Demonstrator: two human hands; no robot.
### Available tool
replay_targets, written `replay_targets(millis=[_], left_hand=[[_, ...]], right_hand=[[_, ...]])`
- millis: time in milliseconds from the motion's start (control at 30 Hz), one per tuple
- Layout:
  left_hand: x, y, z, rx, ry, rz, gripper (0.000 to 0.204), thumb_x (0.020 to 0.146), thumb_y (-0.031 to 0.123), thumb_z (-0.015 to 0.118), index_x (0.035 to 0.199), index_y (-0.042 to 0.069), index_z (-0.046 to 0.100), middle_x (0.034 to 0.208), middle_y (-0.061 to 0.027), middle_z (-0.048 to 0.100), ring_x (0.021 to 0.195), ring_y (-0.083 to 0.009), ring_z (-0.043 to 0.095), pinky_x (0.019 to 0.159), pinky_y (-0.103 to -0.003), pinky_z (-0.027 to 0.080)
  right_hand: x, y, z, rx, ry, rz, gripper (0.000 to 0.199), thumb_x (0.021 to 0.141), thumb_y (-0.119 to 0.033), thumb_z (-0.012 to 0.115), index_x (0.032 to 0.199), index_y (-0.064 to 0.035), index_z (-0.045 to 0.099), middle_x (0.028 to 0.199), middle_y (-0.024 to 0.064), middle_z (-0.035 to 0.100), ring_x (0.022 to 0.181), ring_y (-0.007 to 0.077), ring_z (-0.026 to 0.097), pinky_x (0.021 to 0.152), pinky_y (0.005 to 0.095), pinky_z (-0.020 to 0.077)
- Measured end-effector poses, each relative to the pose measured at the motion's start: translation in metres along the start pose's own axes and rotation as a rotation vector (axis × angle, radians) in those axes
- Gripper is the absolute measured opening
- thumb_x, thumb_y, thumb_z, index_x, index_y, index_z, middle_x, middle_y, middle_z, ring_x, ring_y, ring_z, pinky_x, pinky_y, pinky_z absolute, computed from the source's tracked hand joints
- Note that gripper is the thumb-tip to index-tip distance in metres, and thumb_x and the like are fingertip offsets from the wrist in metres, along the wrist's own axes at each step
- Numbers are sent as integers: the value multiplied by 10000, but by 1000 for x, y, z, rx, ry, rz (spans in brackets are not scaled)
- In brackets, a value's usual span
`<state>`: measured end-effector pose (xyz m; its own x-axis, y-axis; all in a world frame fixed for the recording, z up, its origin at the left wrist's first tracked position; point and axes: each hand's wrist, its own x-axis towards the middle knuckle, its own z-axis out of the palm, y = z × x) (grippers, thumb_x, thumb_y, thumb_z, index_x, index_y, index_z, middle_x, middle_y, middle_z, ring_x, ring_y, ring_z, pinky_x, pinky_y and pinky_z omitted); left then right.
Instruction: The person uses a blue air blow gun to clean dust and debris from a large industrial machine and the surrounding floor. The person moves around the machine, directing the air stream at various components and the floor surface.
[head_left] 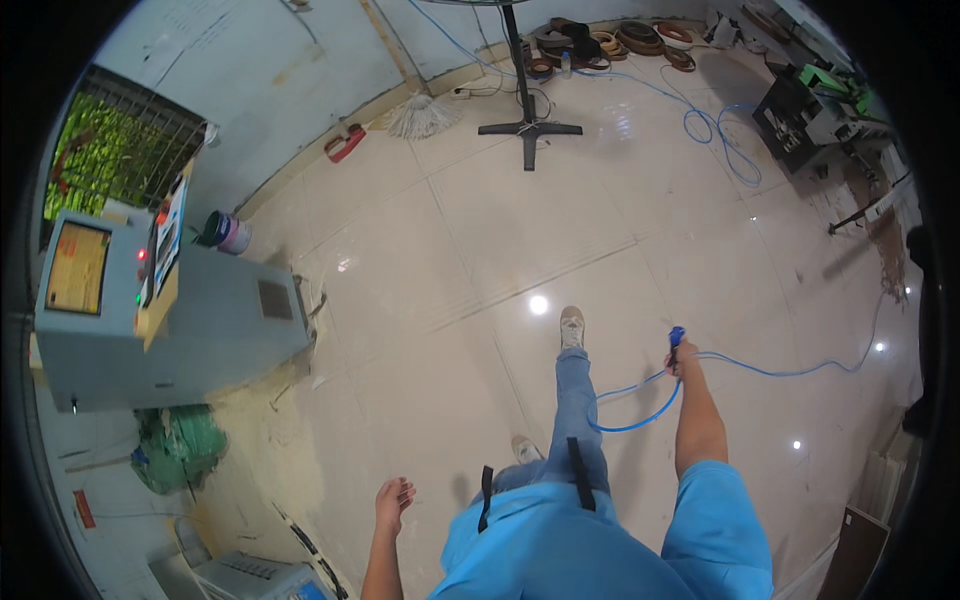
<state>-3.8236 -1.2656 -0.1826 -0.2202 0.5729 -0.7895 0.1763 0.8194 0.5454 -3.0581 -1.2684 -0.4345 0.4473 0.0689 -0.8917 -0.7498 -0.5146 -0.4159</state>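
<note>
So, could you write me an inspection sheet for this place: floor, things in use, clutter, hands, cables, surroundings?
Surface: pale tiled floor, glossy, with a yellowish powdery patch at left.
Things in use: blue-and-dark hand tool; its exact kind can't be told.
Clutter: mop head, red object and rolled strips near the far wall; green bag at left.
Hands: right hand grips the tool; left hand is empty, fingers loosely curled.
Cables: blue hose hangs in a curve below the tool; another blue line lies looped on the floor, upper right.
Surroundings: grey cabinet with a screen; barred window behind.
</note>
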Motion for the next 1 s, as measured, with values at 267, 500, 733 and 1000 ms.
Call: replay_targets(millis=[267,500,733,1000], left_hand=[[79,122,129,222,27,-396,424,1011,373,551,1250,24,586,1151,-140,680,1038,-253,674,907,-391,521],[113,231,267,120,-152,-472,428,1021,367,550,1257,13,593,1145,-146,690,1042,-240,683,906,-368,520],[118,250,282,-33,56,-594,386,1007,322,549,1234,15,602,1123,-138,698,1008,-235,690,869,-361,528],[192,258,298,-211,2,-730,341,1007,309,529,1190,33,614,1053,-113,689,955,-218,678,855,-359,529]], right_hand=[[149,-244,171,399,-265,-44,464,1029,-532,456,828,-127,561,621,15,539,570,179,569,524,329,514],[205,-285,329,-207,-429,145,481,1035,-512,452,805,-105,565,639,70,590,527,209,584,461,348,479],[211,-342,452,-346,-436,188,482,1047,-485,431,809,-77,524,605,49,522,515,195,554,448,330,454],[165,-500,684,-57,-473,-111,515,1061,-534,334,857,-114,551,688,51,574,592,186,582,517,294,498]])
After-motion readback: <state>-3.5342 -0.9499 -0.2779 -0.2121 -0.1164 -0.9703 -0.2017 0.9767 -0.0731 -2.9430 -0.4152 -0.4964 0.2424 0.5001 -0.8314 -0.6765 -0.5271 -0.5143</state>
